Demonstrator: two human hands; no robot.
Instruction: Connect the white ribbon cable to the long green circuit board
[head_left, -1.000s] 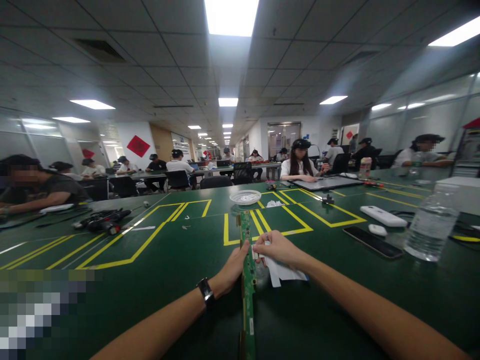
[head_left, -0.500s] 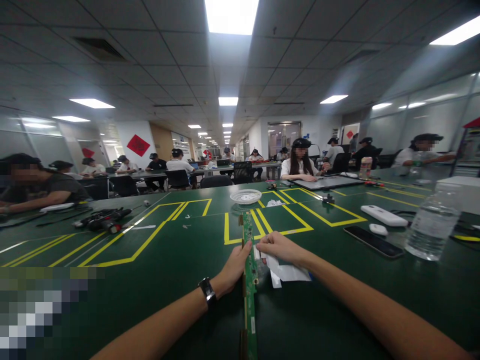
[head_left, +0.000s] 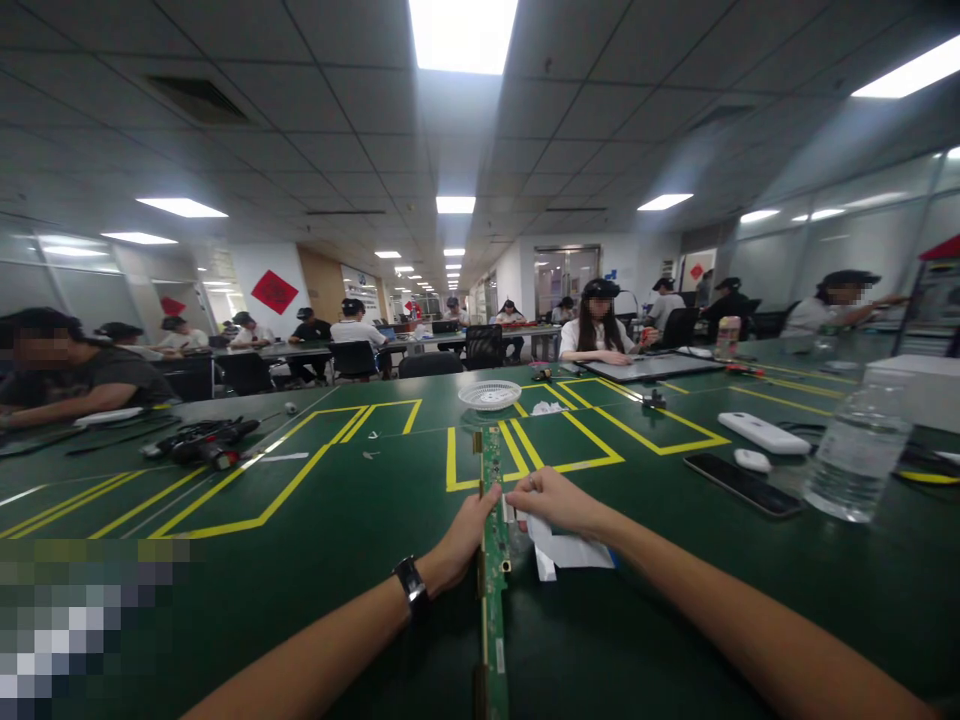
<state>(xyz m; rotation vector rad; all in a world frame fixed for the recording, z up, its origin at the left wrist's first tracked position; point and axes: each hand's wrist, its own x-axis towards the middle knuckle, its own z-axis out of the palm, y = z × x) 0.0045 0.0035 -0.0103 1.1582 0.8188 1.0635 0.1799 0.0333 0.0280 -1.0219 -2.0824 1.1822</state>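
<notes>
We have a long, narrow green circuit board (head_left: 493, 610) in front of us, pointing away down the middle of our view. Its near end runs out past the bottom of the picture, and its far end shows between the lines of yellow tape (head_left: 598, 440) on the green table (head_left: 360, 630). Whether the board touches the table top or is held just above it, we cannot tell.

Our left hand (head_left: 466, 540) is closed on the board's left edge, thumb over the face, with a dark watch (head_left: 410, 585) on the wrist. Our right hand (head_left: 556, 500) pinches a white ribbon (head_left: 581, 552) right beside the board's opposite edge; our fingers hide whether its end sits in the board. The rest of the ribbon spreads loosely under and beyond the fingers, ending in a blue tip near our right forearm.

To the left, green table stretches from our watch wrist to the next taped outline, with a dark tangle of gear (head_left: 202, 440) well apart. On the right, the room narrows sooner: a black phone (head_left: 742, 485) lies beyond our forearm, a small white case (head_left: 752, 460) just past it, and a clear bottle (head_left: 855, 470) stands further right. Straight ahead, a white basket (head_left: 490, 396) sits beyond the board's far end.
</notes>
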